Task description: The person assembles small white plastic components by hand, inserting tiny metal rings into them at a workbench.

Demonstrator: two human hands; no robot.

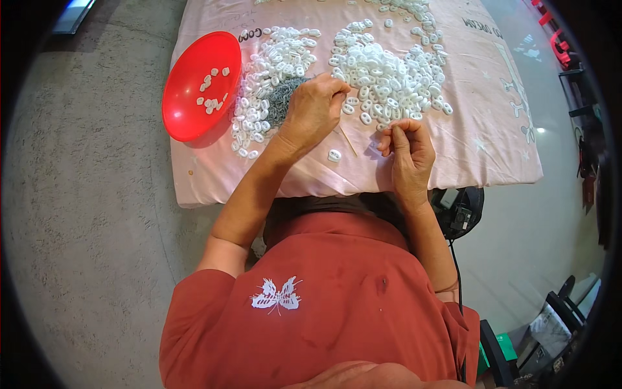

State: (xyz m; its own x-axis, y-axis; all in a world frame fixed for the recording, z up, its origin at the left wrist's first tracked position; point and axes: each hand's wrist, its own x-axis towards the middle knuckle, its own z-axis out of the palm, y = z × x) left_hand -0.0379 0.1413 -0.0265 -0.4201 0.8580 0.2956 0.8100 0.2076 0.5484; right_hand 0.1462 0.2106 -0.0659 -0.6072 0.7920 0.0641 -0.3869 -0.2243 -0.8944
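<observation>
My left hand (314, 109) is closed in a pinch at the edge of the white pile, next to a heap of small grey metal-looking parts (280, 104). What its fingertips hold, if anything, is too small to make out. Nearer to me on the right, my right hand (412, 154) pinches thumb against fingers beside the large pile of white oval two-hole plastic pieces (389, 74); its fingertips hide what may be between them. One white oval piece (334, 155) lies apart in front of me. A thin wooden stick (348, 141) rests between my hands.
A red bowl (178, 94) with several small whitish pieces stands at the table's left edge. Another pile of white oval pieces (278, 55) surrounds the grey heap. A pink printed cloth (483, 129) covers the table. A black bag-like item (461, 211) sits below its near edge.
</observation>
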